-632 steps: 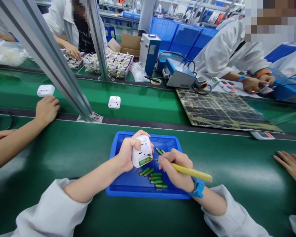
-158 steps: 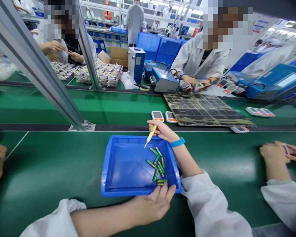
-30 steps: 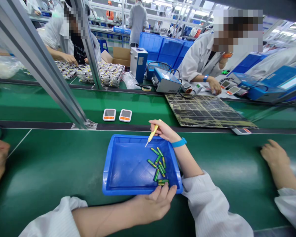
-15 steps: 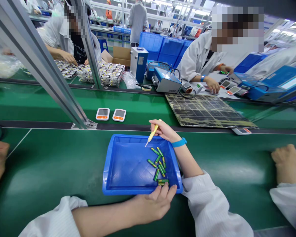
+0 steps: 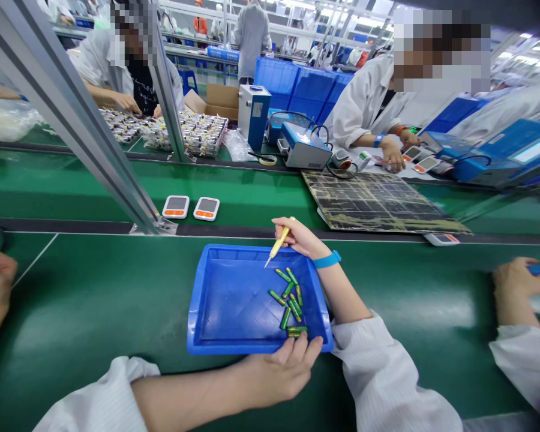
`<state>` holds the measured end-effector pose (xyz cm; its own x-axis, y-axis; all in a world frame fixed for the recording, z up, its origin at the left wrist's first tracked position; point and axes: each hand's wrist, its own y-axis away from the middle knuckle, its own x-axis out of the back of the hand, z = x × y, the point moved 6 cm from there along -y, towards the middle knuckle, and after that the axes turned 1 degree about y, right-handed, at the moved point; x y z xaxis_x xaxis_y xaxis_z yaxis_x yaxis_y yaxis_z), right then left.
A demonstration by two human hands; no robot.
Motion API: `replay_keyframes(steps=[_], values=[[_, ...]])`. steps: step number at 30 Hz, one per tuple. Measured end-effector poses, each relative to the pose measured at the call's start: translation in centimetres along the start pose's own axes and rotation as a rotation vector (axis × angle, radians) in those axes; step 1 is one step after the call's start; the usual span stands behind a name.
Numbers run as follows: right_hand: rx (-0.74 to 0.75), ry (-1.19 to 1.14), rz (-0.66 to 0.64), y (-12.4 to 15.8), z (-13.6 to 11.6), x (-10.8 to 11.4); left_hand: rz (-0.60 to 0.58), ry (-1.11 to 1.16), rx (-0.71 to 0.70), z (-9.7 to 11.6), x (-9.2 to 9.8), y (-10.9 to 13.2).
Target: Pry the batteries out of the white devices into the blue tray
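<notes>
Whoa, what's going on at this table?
Someone's right hand holds a yellow tool, its tip over a blue tray. The left hand is at the tray's front rim, fingertips beside green batteries. The batteries lie loose on the tray's right side. Two white gadgets sit beyond.

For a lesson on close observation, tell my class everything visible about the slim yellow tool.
The slim yellow plastic-looking tool has a thin, pale, pointed tip. The right hand grips its handle, partly hiding it. It slants, tip down and leftward, over the blue rectangular plastic tray; whether they touch is unclear.
</notes>
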<state>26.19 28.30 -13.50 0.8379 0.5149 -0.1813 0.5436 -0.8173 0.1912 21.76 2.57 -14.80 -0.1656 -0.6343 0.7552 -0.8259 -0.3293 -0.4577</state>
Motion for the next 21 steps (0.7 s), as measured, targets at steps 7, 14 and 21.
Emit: replay_keyframes(steps=[7,14,21], values=[[-0.009,-0.001,0.008,-0.06,0.03,0.07,-0.004,-0.001,-0.012,0.13,-0.09,0.15],[-0.003,-0.013,-0.005,-0.04,0.08,0.04,-0.001,-0.003,-0.006,0.16,-0.14,0.11],[-0.003,-0.008,-0.006,0.03,-0.07,-0.01,-0.013,-0.019,-0.014,0.38,-0.32,0.25]])
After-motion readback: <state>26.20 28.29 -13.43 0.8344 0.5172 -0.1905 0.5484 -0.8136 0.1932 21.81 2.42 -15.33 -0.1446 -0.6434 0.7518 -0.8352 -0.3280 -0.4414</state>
